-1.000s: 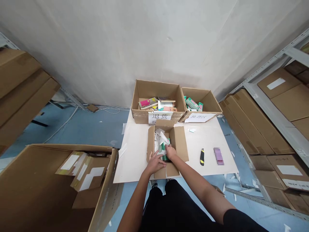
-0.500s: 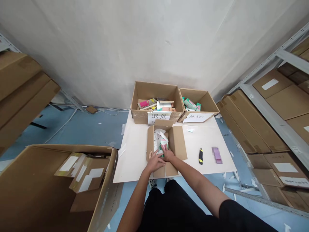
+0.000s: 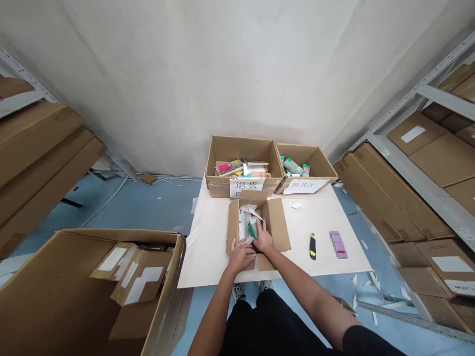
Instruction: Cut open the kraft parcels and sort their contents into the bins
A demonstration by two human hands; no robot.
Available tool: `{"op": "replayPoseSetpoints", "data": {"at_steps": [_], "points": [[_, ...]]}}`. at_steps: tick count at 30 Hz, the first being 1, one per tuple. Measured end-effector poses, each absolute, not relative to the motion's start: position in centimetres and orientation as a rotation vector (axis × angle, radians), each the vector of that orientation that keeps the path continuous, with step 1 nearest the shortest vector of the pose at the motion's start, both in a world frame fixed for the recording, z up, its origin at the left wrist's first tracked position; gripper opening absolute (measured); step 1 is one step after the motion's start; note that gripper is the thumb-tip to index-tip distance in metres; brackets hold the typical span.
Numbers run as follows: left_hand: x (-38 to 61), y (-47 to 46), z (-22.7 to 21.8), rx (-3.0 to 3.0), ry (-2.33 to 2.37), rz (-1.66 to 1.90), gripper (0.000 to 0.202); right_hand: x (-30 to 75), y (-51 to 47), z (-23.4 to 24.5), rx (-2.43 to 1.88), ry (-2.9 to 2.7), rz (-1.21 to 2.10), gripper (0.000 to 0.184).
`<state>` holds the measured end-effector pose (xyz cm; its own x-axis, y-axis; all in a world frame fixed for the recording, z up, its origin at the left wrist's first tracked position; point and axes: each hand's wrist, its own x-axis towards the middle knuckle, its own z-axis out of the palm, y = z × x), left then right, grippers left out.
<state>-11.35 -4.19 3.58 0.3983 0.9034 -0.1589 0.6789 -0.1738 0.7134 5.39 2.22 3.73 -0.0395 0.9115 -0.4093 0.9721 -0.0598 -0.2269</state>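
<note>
An open cardboard box (image 3: 278, 225) stands at the front of the white table, flaps spread. White packing paper (image 3: 243, 222) fills its left part. Inside the box, my right hand (image 3: 262, 238) grips a small green and pink carton (image 3: 254, 227), fingers closed along its right side. My left hand (image 3: 241, 255) rests at the box's near left edge, its fingers spread and reaching in over the rim; nothing shows in it.
Behind stand a larger carton (image 3: 218, 187) of mixed packages and a smaller carton (image 3: 326, 170) of green packages, both labelled. A black and yellow box cutter (image 3: 312, 246) and a blurred purple item (image 3: 338, 244) lie right. A big cardboard box (image 3: 48, 282) stands left.
The green and pink carton has come clear of the paper, tilted in my right hand. My left hand has drawn back slightly toward the box's near edge. The view has shifted a little.
</note>
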Motion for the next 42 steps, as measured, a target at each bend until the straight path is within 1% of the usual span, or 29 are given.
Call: {"op": "replayPoseSetpoints", "data": {"at_steps": [3,7,8,10,13,15,18,22,26,29,32,36,39,42], "points": [[-11.4,-4.3,3.7,1.919,1.352,0.395,0.017,5.8,2.2,6.2,2.134,2.13,-0.637,0.095],[-11.5,-4.3,3.6,1.901,1.357,0.424,0.017,6.3,4.9,9.1,2.108,2.105,-0.628,0.061],[-11.4,-4.3,3.5,1.901,1.358,0.434,0.017,6.3,5.8,9.5,2.122,2.093,-0.618,0.056],[-11.4,-4.3,3.3,1.901,1.363,0.444,0.016,6.1,7.4,9.8,2.186,2.083,-0.596,0.052],[-11.2,-4.3,3.1,1.89,1.378,0.435,0.016,6.0,8.2,8.8,2.311,2.147,-0.621,0.055],[-11.2,-4.2,3.0,1.887,1.375,0.433,0.017,6.2,7.6,7.5,2.341,2.292,-0.659,0.055],[-11.2,-4.2,3.0,1.893,1.373,0.439,0.018,7.2,5.8,5.9,2.25,2.494,-0.674,0.062],[-11.2,-4.2,3.0,1.907,1.383,0.446,0.018,9.1,4.9,5.6,2.076,2.46,-0.68,0.072],[-11.3,-4.1,3.3,1.913,1.374,0.432,0.017,10.1,6.8,6.9,1.96,2.393,-0.654,0.08],[-11.4,-4.1,3.9,1.914,1.389,0.398,0.016,10.1,8.3,7.6,1.801,2.405,-0.693,0.085],[-11.4,-4.3,4.7,1.952,1.412,0.365,0.017,10.0,8.8,7.8,1.714,2.477,-0.703,0.082],[-11.4,-4.8,5.9,2.055,1.455,0.309,0.027,9.9,8.5,8.6,1.776,2.538,-0.753,0.074],[-11.8,-4.9,6.4,2.131,1.505,0.26,0.034,10.1,8.5,11.1,1.808,2.663,-0.807,0.074],[-13.1,-4.8,6.8,2.183,1.563,0.238,0.037,11.4,8.6,15.3,1.833,2.776,-0.838,0.08]]}}
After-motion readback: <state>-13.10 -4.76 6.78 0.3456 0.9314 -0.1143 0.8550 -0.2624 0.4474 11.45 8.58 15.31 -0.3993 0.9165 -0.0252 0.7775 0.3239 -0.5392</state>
